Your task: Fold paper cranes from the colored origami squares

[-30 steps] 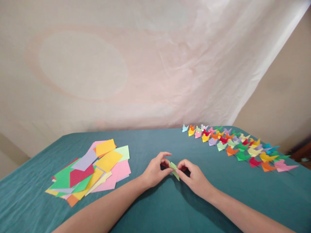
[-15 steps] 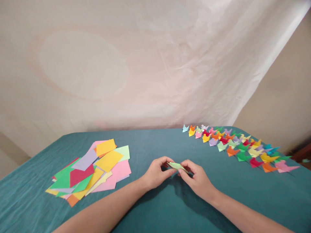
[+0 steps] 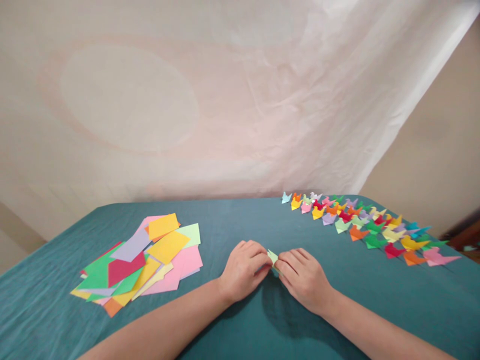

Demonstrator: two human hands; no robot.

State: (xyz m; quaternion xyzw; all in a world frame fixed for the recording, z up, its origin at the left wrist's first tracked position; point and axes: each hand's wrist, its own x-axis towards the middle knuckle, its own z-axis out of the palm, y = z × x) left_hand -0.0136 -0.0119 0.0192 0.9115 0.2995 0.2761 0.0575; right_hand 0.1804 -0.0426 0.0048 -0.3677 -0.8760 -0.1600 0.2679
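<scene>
A small folded piece of light green paper [image 3: 272,257] is pinched between both hands low over the teal tablecloth [image 3: 232,220]. My left hand [image 3: 243,270] grips its left side with curled fingers. My right hand [image 3: 304,280] grips its right side, knuckles up. Most of the paper is hidden behind the fingers; only a pointed tip shows between them.
A loose pile of coloured paper squares [image 3: 138,257] lies to the left. Rows of several folded paper birds [image 3: 365,225] stand at the right, reaching toward the table's right edge. A pale cloth [image 3: 225,100] hangs behind the table.
The hands have come lower and closer together, closing over the green paper. The paper has turned, so less of it shows now.
</scene>
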